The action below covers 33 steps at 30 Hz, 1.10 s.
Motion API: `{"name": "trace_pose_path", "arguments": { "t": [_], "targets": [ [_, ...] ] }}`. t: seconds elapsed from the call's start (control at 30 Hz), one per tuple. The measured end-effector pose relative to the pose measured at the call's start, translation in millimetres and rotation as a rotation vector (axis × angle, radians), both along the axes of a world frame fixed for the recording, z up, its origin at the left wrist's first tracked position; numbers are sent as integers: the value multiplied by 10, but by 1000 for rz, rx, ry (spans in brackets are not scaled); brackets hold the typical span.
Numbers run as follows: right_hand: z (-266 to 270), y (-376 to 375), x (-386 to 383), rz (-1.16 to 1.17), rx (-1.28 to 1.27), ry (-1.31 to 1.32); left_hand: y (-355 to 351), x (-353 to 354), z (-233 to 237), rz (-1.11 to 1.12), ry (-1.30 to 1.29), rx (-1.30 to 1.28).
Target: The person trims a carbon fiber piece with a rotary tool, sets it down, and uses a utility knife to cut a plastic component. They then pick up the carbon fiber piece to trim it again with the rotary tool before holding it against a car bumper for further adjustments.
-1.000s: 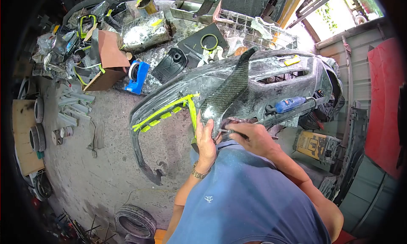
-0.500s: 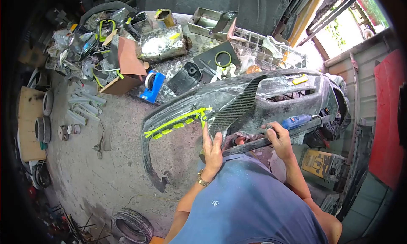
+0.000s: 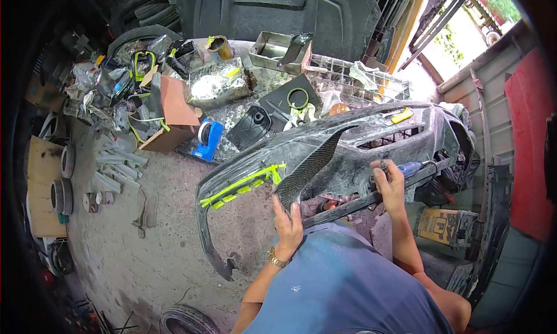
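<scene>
A car bumper [image 3: 348,154], grey and dusty, lies across in front of me. My left hand [image 3: 288,228] grips the lower end of a pointed carbon-fibre piece [image 3: 310,170], thumb on one side and fingers on the other. The piece slants up over the bumper. Bright yellow-green tape [image 3: 246,183] marks the bumper left of that hand. Over the bumper's near edge, my right hand [image 3: 392,189] is closed with a small dark object at its fingertips, too small to name. Behind this hand lies a blue-handled tool [image 3: 411,168], partly hidden. A yellow utility knife [image 3: 400,116] rests on the bumper's top.
Behind the bumper, a cluttered table carries a blue tape dispenser [image 3: 209,139], a cardboard box [image 3: 174,110], a metal tray [image 3: 270,55] and a tape roll [image 3: 298,98]. Grey strips [image 3: 119,163] and a tire [image 3: 187,321] lie on the floor. A yellow box [image 3: 439,224] stands right.
The carbon-fibre piece has shifted left and its tip has come down, with my left hand still on it. My right hand has moved slightly up and right. The camera view has shifted a little.
</scene>
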State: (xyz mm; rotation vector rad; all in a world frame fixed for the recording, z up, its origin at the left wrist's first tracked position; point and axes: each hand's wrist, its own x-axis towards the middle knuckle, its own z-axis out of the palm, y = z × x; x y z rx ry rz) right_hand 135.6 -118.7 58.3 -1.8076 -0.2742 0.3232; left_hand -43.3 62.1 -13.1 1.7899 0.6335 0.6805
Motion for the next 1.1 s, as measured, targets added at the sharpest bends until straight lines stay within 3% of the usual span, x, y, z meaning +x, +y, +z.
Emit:
{"name": "trace_pose_path", "arguments": {
  "t": [0.17,0.27,0.47,0.53,0.57,0.67,0.83,0.9,0.93,1.0,1.03,1.1],
  "targets": [
    [215,80,177,-29,-109,-113,12,-26,55,-73,0,50],
    [240,103,221,-17,32,3,-4,-32,73,-72,-45,131],
    [273,125,197,13,154,97,-49,-145,-38,-197,-40,-128],
    [310,119,186,25,152,103,-25,-133,-39,-197,-1,114],
    [334,106,182,29,148,119,-44,-121,-18,-235,-21,113],
    [291,55,181,15,143,78,-80,-169,-18,-217,41,-402],
    [390,5,197,-23,122,52,-88,-140,-52,-194,94,-99],
    [395,-68,235,-28,126,53,-80,-124,-119,-218,32,231],
    [369,-115,272,-4,114,52,-105,-131,-84,-220,39,239],
    [339,-192,342,21,107,15,-172,-97,56,-254,34,-156],
    [321,-231,376,13,69,-51,-210,-91,77,-224,54,-147],
    [389,-319,407,7,157,104,-249,-57,85,-276,52,26]
  ]
}}
